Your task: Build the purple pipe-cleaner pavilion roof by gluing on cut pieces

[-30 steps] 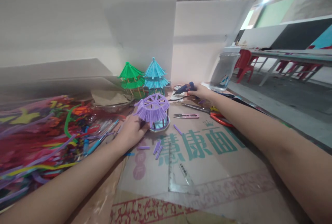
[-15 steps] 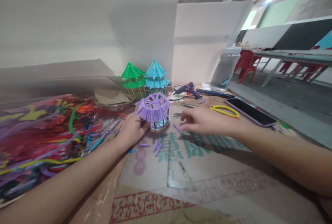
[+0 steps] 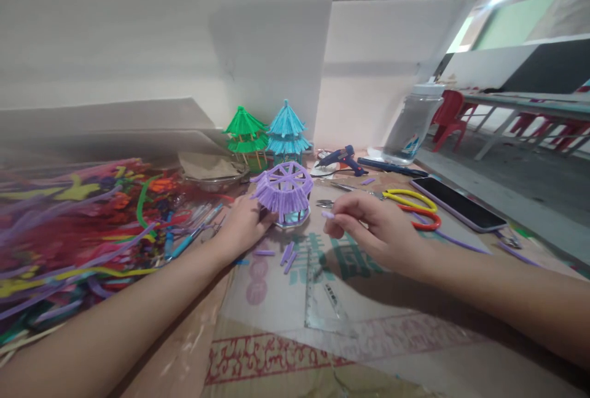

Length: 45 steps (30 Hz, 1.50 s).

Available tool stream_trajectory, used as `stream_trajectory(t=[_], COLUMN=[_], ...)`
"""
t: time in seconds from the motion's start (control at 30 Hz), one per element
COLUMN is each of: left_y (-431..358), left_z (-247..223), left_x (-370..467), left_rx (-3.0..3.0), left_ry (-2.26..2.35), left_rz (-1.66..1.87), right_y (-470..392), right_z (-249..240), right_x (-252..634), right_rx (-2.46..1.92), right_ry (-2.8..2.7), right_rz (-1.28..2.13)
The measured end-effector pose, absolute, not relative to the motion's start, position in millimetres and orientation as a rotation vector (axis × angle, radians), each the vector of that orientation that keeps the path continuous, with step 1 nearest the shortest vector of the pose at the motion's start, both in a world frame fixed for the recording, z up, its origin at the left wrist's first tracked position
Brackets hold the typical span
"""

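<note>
A purple pavilion model (image 3: 284, 192) with a round spoked roof stands on the table, its fringe partly round the rim. My left hand (image 3: 244, 226) grips it from the left side, the fingertips hidden behind the fringe. To its right, my right hand (image 3: 369, 226) pinches a short purple piece (image 3: 328, 215) between thumb and forefinger. Several more short purple pieces (image 3: 288, 253) lie in front of the model. A clear ruler (image 3: 322, 300) lies nearer to me. Behind the model stand a green pavilion (image 3: 246, 137) and a blue pavilion (image 3: 286, 131).
Colourful fuzzy strips (image 3: 83, 226) are heaped at the left. A glue gun (image 3: 343, 159), a water bottle (image 3: 412, 121), a phone (image 3: 458, 203) and pliers or scissors with yellow and red handles (image 3: 412, 201) lie or stand at the back and right.
My right hand has picked up a short purple piece and moved slightly nearer to me. The red handle is now uncovered. The view has shifted left, while my left hand stays at the model.
</note>
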<state>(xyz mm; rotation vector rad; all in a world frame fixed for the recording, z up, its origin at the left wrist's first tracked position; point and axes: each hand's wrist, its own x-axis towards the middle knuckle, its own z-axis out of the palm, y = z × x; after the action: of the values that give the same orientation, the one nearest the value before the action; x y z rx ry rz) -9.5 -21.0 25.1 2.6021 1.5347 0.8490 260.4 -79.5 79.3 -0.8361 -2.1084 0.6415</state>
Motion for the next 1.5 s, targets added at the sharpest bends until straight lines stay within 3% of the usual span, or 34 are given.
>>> stream_trajectory(t=[0.13,0.37,1.5], left_y=[-21,-24,-21], left_z=[25,26,19], left_x=[-9,-9,-12], left_rx=[2.597,2.639,2.771], left_ry=[1.589,1.630,1.617], left_rz=[0.800,0.768,0.730], right_y=[-77,-61,-66], right_z=[84,58,57], right_x=[247,243,233], right_rx=[-0.792,-0.983,-1.017], right_ry=[-1.742,-1.599,-1.581], right_rz=[1.009,1.239,1.441])
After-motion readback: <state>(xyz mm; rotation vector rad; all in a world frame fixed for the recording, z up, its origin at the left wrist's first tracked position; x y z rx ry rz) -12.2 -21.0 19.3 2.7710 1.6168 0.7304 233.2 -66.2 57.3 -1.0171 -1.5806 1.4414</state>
